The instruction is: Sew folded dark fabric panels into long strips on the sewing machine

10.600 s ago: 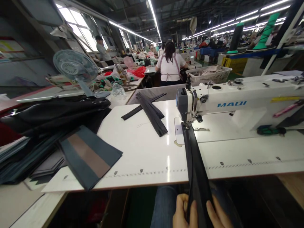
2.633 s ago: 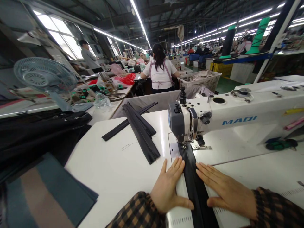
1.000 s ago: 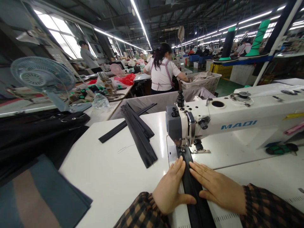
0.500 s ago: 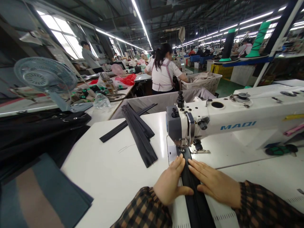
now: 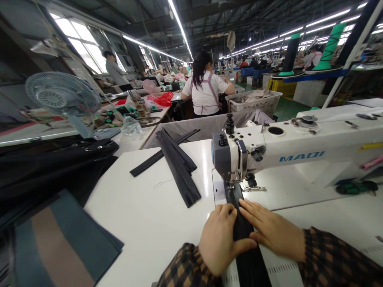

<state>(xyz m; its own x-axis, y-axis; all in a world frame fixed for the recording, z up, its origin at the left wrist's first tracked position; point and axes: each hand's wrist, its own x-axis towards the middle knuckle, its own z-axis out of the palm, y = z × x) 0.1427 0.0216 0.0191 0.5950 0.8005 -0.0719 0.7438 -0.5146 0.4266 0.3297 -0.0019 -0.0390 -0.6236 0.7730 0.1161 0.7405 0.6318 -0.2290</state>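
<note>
A long black strip runs along the white sewing table and under the presser foot of a white MAQI sewing machine. My left hand sits on the strip with its thumb across it and its fingers curled at the near edge. My right hand lies flat on the strip's right side, fingers extended toward the needle. Plaid sleeves cover both wrists. The hands hide part of the strip.
A pile of black strips lies left on the table. Dark folded material and a grey-and-brown panel lie further left. Beyond stand a desk fan, a co-worker and a basket.
My left hand has moved right onto the strip, its thumb now across it. Both hands are slightly nearer each other, and the view has shifted a little.
</note>
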